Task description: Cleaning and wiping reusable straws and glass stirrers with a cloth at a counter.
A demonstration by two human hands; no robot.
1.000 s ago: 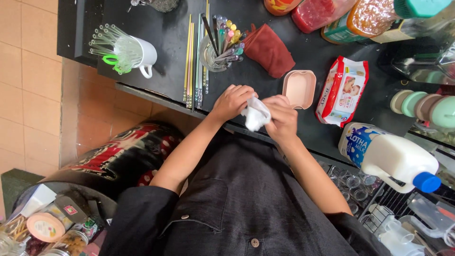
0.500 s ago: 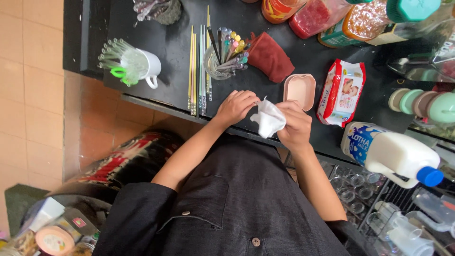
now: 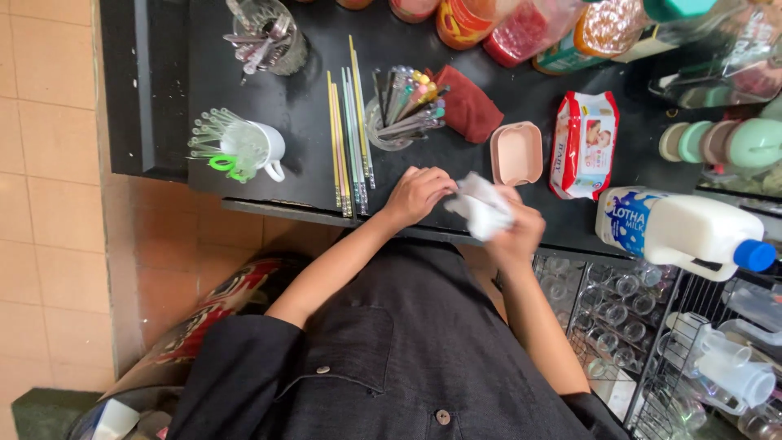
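Observation:
Both my hands meet over the front edge of a black counter point(image 3: 309, 163). My left hand point(image 3: 418, 194) and my right hand point(image 3: 518, 230) grip a crumpled white wipe point(image 3: 481, 209) between them. Just beyond the wipe lies an open pink lid or small tray point(image 3: 516, 153). A red-and-white pack of wipes point(image 3: 583, 144) lies to its right. A white milk jug with a blue cap point(image 3: 684, 232) lies on its side at the right.
Long straws point(image 3: 349, 138) lie on the counter beside a glass of coloured utensils point(image 3: 403, 114), a dark red cloth point(image 3: 467, 104) and a white mug of clear stirrers point(image 3: 248, 147). Jars point(image 3: 521, 24) line the back. A wire rack of glasses point(image 3: 619, 293) stands lower right.
The view has shifted so the counter sits lower and to the right. My hands still work the white wipe, which has moved slightly toward my right hand.

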